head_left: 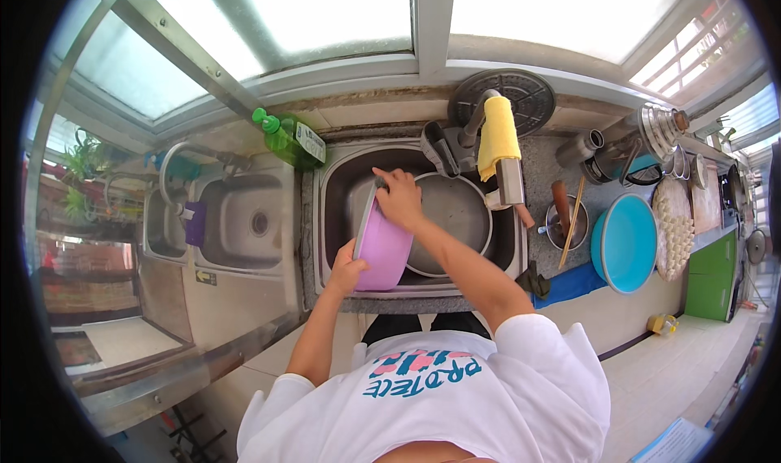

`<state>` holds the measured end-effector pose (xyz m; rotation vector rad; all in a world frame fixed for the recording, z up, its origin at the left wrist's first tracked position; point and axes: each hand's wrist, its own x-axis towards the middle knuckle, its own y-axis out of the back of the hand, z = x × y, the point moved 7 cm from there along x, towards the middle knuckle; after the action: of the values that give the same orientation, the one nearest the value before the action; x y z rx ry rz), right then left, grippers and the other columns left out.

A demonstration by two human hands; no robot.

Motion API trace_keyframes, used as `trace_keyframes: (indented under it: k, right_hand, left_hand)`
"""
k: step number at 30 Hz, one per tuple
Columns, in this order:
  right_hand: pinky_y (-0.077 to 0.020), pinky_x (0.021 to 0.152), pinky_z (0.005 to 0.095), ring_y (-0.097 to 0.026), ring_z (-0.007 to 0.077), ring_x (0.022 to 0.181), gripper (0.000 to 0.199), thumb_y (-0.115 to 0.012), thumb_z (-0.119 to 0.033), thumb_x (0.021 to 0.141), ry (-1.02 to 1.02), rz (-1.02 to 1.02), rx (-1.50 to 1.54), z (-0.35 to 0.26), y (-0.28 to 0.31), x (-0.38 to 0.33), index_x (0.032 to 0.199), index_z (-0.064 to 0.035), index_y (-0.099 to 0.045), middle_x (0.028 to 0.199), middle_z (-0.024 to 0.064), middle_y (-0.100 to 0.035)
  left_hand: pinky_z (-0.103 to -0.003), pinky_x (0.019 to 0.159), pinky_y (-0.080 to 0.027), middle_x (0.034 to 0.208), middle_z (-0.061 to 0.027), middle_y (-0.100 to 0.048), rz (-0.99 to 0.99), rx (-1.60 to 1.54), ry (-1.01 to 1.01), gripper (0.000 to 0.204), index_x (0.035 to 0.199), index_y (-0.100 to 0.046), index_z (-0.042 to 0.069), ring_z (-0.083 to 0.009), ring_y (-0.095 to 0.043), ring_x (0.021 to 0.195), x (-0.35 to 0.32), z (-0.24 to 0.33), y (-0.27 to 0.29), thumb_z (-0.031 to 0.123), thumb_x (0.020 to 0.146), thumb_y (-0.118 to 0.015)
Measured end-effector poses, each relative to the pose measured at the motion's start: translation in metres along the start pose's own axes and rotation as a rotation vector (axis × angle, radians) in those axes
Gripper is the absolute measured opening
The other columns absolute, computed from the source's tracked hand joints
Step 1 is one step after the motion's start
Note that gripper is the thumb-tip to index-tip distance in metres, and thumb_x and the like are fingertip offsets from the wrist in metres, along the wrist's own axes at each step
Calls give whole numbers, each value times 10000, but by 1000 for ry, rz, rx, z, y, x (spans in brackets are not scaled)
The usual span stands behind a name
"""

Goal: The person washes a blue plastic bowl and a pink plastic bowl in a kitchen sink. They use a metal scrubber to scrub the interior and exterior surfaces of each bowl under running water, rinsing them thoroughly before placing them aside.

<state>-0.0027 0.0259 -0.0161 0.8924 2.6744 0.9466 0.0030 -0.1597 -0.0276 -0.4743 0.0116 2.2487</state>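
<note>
A pink-purple plastic basin (386, 251) is tipped on its side in the left part of the steel sink (340, 170), its open mouth facing left. My left hand (346, 269) grips the near part of its rim, thumb over the outside wall. At the far part of the rim my right hand (399, 198) presses a small dark grey scrubbing pad (381, 184) against the edge, fingers bent over it; its exact kind is hard to make out. A wide round metal pan (455, 211) lies in the sink, partly behind the basin and my right forearm.
A yellow cloth (498, 133) hangs over the faucet. Green soap bottle (289, 139) stands at the back left corner. Right of the sink are a small pot (567, 223) with chopsticks, a blue basin (625, 243) and a tray of pale dough pieces (674, 227). A metal-framed pane (187, 48) borders the left.
</note>
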Motion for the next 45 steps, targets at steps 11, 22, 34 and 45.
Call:
trace_keyframes:
  k: [11, 22, 34, 45]
  right_hand:
    - [-380, 837, 480, -474, 262, 1051, 277, -531, -158, 742, -63, -134, 62, 5, -4, 17, 950, -248, -692, 1013, 39, -535]
    - [-376, 849, 457, -529, 300, 952, 260, -605, -114, 664, 416, 272, 216, -78, 21, -72, 923, -97, -621, 964, 102, -571]
    - [-371, 855, 486, -517, 343, 952, 251, -637, -139, 626, 503, 179, 180, -70, 9, -61, 842, -51, -543, 930, 138, -562]
    - [-384, 862, 475, -506, 298, 1010, 306, -601, -208, 700, 126, -147, -59, -17, -15, 23, 988, -104, -614, 990, 71, -559]
  left_hand:
    - [-229, 796, -452, 988, -15, -623, -73, 44, 22, 509, 1164, -546, -13, -92, -568, 887, -12, -15, 4, -33, 657, -507]
    - [-240, 854, -439, 1118, -33, -585, 100, -90, -7, 643, 1302, -466, 27, -126, -551, 1026, 12, 11, 5, -82, 668, -469]
    - [-224, 746, -447, 981, -33, -597, 112, -158, -22, 577, 1201, -513, -4, -105, -560, 859, -4, 0, 15, -45, 629, -453]
    - [-253, 840, -452, 1036, -41, -597, -44, -1, 97, 619, 1269, -469, 7, -119, -564, 934, -5, -8, 6, -41, 652, -465]
